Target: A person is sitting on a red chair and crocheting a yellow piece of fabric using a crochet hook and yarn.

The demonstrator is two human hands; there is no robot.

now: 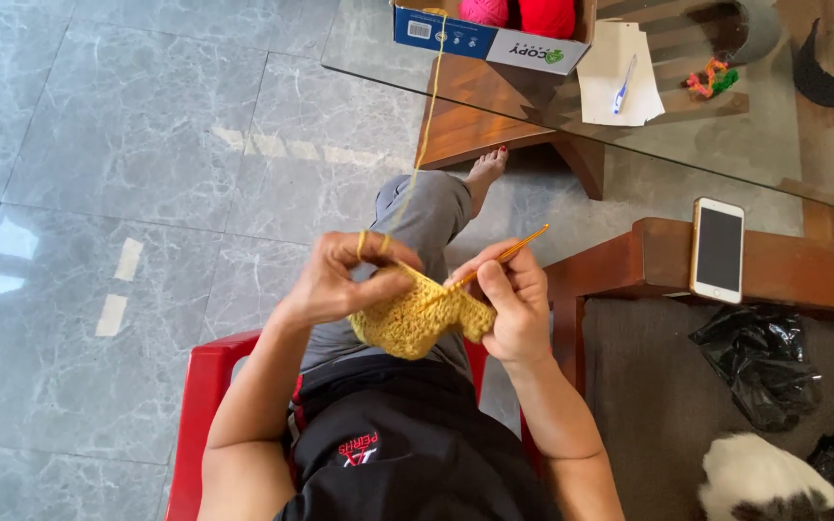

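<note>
Yellow crochet work (pixel 415 320) hangs between both hands above the person's lap, just below the picture's centre. At its nine o'clock the left hand (pixel 340 280) pinches the piece's upper edge, fingers clamped together on it, with the yellow yarn strand (pixel 427 116) looped over the forefinger and running up toward twelve o'clock into a cardboard box (pixel 494 39) on the glass table (pixel 745 145). At three o'clock the right hand (pixel 514 304) grips an orange crochet hook (pixel 504 256), fingers closed round it, its tip in the stitches. A phone (pixel 718 249) lies on a wooden armrest (pixel 803 270) farther right.
</note>
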